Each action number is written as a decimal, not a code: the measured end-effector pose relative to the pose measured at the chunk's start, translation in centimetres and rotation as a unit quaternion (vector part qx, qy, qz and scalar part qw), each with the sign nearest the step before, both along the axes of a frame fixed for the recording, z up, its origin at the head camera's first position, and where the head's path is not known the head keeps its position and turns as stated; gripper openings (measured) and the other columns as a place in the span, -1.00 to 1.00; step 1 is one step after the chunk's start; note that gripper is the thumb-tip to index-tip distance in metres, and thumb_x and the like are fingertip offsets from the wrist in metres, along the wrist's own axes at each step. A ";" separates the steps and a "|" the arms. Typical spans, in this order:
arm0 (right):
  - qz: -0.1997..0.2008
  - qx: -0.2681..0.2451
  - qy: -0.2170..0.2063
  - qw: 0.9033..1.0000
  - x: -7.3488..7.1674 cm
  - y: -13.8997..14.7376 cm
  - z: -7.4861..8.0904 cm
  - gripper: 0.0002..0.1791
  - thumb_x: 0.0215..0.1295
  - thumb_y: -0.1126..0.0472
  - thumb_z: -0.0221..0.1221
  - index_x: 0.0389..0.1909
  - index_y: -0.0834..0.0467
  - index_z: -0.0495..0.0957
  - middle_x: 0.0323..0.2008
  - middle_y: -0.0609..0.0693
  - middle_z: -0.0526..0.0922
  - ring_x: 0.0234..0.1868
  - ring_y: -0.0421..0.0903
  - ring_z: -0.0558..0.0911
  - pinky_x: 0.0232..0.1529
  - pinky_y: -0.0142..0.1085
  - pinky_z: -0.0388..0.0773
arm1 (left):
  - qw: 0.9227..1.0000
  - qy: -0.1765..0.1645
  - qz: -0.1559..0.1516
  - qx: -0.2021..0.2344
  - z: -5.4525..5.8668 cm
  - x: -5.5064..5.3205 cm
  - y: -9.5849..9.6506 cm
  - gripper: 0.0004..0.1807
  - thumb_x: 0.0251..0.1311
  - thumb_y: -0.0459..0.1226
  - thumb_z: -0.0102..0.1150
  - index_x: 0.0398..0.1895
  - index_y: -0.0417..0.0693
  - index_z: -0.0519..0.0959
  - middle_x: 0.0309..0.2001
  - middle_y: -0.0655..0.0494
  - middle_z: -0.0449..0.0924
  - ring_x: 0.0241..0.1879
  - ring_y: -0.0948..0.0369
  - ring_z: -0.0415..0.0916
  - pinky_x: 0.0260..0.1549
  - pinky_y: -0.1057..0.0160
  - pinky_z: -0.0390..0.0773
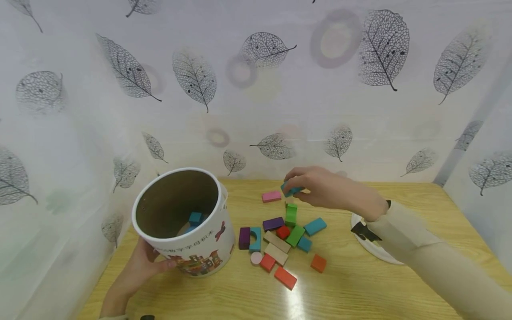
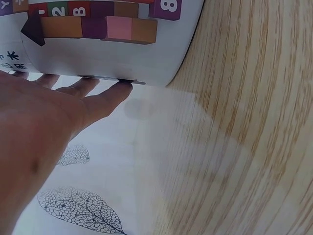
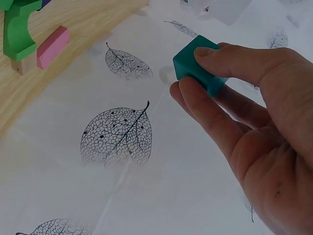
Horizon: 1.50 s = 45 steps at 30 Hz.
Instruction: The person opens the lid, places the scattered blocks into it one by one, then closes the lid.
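At the left, a white printed bucket (image 1: 228, 231) stands on the table, with a few blue blocks (image 1: 195, 218) showing inside. My left hand (image 1: 138, 266) rests against its near left side; in the left wrist view its fairly straight fingers (image 2: 110, 100) touch the wall. Over the back of the table, my right hand (image 1: 324, 189) pinches a teal-blue block (image 3: 190, 61) between thumb and fingers, above the wood. Below and left of that hand lie a pink block (image 1: 271, 197) and a green arched block (image 1: 291, 214).
Loose blocks lie scattered right of the bucket, among them a purple block (image 1: 274, 223), a blue arch (image 1: 256, 240) and a red-orange block (image 1: 286, 278). A round white lid-like disc (image 1: 376, 251) lies partly under the right sleeve. Leaf-patterned sheeting (image 1: 280, 102) rises behind the wooden table (image 1: 344, 289).
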State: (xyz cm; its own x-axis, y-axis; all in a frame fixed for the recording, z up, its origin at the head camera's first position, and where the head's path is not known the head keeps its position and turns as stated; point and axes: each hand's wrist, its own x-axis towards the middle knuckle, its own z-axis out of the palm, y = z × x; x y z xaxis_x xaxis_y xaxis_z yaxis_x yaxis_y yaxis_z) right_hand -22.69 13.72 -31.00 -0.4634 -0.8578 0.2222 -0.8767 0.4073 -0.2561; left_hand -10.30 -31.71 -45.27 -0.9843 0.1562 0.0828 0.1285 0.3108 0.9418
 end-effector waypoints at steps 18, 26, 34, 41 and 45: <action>0.037 0.070 -0.035 0.996 -0.6 -7.7 4.7 -0.80 0.32 0.42 0.29 -0.12 0.14 0.75 -0.07 0.04 0.74 -0.06 -0.06 0.70 0.00 -0.31 0.70 | 1.000 0.011 0.004 0.006 -0.2 0.0 0.1 0.20 0.03 -0.53 0.39 0.63 0.16 -0.12 0.47 0.00 0.17 0.31 0.44 0.36 0.14 0.51 0.46; 0.068 0.073 -0.020 0.995 -0.3 -11.4 5.4 -0.83 0.33 0.37 0.31 -0.11 0.14 0.75 -0.09 0.02 0.76 -0.05 -0.09 0.68 0.00 -0.39 0.66 | 1.000 0.012 0.003 0.011 0.0 0.1 0.2 0.17 0.03 -0.53 0.39 0.63 0.09 -0.10 0.46 -0.06 0.19 0.31 0.38 0.38 0.13 0.49 0.47; 0.069 0.099 -0.023 0.992 0.1 -14.5 6.4 -0.78 0.34 0.36 0.29 -0.04 0.14 0.74 0.03 0.07 0.73 0.03 -0.05 0.67 0.11 -0.33 0.64 | 1.000 0.003 0.001 0.012 -0.1 0.0 0.0 0.17 0.07 -0.52 0.38 0.64 0.18 -0.11 0.49 -0.09 0.14 0.33 0.43 0.35 0.13 0.50 0.48; 0.082 0.101 -0.033 0.991 0.2 -16.4 6.3 -0.77 0.33 0.37 0.27 -0.04 0.12 0.73 -0.01 0.05 0.72 0.00 -0.09 0.65 0.08 -0.41 0.61 | 1.000 0.008 0.000 0.014 0.0 0.1 0.1 0.18 0.05 -0.54 0.38 0.64 0.14 -0.11 0.48 -0.06 0.15 0.33 0.45 0.33 0.13 0.52 0.46; 0.100 0.090 -0.027 0.991 0.2 -17.2 6.3 -0.76 0.33 0.40 0.22 -0.06 0.14 0.73 -0.04 0.04 0.72 -0.02 -0.09 0.64 0.05 -0.43 0.60 | 1.000 0.007 0.000 0.016 0.0 0.2 0.0 0.18 0.04 -0.54 0.38 0.64 0.14 -0.11 0.47 -0.01 0.16 0.32 0.45 0.34 0.14 0.52 0.45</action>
State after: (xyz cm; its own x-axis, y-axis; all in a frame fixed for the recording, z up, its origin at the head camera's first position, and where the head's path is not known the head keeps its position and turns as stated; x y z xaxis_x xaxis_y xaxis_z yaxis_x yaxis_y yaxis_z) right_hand -22.49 -3.43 -24.68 -0.2880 -0.9569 0.0364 -0.9311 0.2710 -0.2440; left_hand -10.12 -31.66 -45.25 -0.9828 0.1540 0.1023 0.1429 0.2812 0.9489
